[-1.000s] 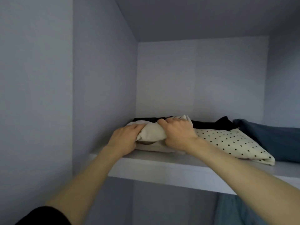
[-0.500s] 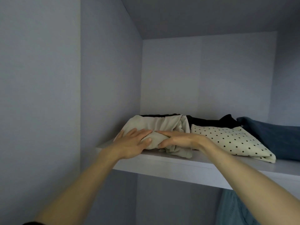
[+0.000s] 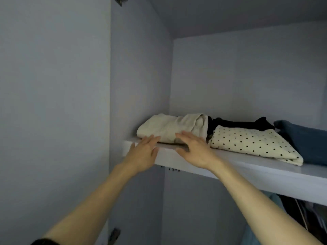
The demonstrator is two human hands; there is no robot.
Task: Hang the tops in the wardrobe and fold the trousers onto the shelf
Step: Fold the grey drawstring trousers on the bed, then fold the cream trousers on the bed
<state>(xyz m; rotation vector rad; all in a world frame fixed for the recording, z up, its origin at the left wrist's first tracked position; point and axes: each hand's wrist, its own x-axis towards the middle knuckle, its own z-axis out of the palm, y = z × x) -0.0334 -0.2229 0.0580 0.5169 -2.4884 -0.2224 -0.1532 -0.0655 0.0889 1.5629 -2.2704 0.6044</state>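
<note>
Folded cream trousers lie at the left end of the white wardrobe shelf, against the side wall. My left hand hovers flat in front of the shelf edge, fingers straight, fingertips near the trousers' front edge. My right hand is also flat with straight fingers, its fingertips at the trousers' lower front. Neither hand grips anything.
To the right of the trousers lies a folded cream polka-dot garment, with a black garment behind it and a dark blue one at the far right. Hanging clothes show below the shelf. A door hinge sits low left.
Both hands let go of the cream trousers, which now lie pushed back on the shelf. The hands have flattened and drawn back toward the shelf's front edge.
</note>
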